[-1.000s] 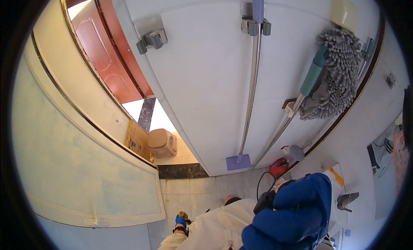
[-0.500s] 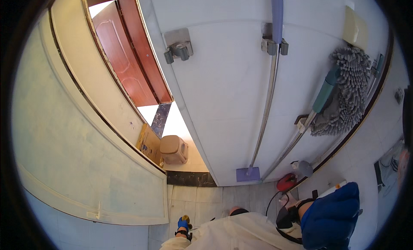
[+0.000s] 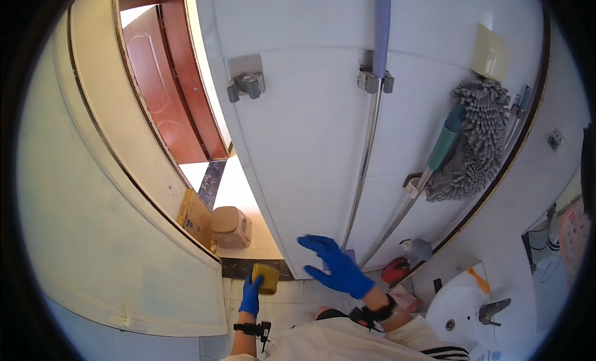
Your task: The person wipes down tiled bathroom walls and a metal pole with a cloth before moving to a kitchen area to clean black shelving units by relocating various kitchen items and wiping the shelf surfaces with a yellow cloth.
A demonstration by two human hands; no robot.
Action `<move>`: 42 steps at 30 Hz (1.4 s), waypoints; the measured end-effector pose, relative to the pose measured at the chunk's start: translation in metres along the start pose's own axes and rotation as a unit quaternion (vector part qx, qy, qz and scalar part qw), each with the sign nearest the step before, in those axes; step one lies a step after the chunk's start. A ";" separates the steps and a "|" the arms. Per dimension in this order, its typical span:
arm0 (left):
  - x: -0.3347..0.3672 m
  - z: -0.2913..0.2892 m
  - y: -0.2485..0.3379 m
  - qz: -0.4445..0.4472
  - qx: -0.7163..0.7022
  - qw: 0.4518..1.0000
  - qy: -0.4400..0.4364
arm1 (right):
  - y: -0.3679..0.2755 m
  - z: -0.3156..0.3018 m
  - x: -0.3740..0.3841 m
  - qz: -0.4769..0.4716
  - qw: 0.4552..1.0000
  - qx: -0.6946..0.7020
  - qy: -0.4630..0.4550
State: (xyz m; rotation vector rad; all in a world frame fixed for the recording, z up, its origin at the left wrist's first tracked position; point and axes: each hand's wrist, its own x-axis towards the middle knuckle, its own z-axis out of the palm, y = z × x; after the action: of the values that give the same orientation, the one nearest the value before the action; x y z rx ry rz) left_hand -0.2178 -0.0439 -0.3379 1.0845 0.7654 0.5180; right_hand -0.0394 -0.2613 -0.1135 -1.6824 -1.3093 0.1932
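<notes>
In a blue glove, my left hand (image 3: 249, 296) has its fingers closed around the edge of a yellow-green sponge (image 3: 267, 281), low in front of me near the doorway threshold. My right hand (image 3: 343, 271), also gloved in blue, is raised in front of the white tiled wall (image 3: 304, 131). Its fingers are apart and hold nothing. Just behind it, a purple-headed tool (image 3: 363, 162) with a metal pole hangs in a wall clip, its foot partly hidden by that hand.
A grey fluffy mop (image 3: 478, 137) and a teal-handled pole (image 3: 446, 137) hang at the right. The washbasin (image 3: 452, 299) with a tap (image 3: 495, 311) stands lower right. A pale door (image 3: 124, 205) swings in at left; a brown stool (image 3: 231, 227) sits beyond the doorway.
My right hand has come from the lower right to the middle, uncovering the washbasin. My left hand has risen with the sponge, which now shows more fully. The view has shifted a little.
</notes>
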 end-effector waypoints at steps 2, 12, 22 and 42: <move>-0.014 0.061 0.065 -0.008 -0.029 0.996 -0.082 | 0.019 0.026 0.005 -0.045 0.995 -0.093 -0.014; -0.011 0.140 0.207 0.232 0.050 0.937 -0.257 | -0.007 -0.012 0.059 -0.185 0.960 -0.182 0.106; 0.059 0.183 0.221 0.435 0.179 0.881 0.047 | -0.029 -0.069 0.179 -0.212 0.837 -0.347 0.366; -0.020 0.030 0.090 0.287 0.283 0.896 0.185 | 0.041 -0.044 0.191 -0.225 0.755 -0.419 0.452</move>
State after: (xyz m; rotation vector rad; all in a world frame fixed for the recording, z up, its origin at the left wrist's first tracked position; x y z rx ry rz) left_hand -0.2084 -0.0401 -0.2411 1.8095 0.9559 1.0681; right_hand 0.0940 -0.1290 -0.0430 -1.6610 -0.9840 -1.5261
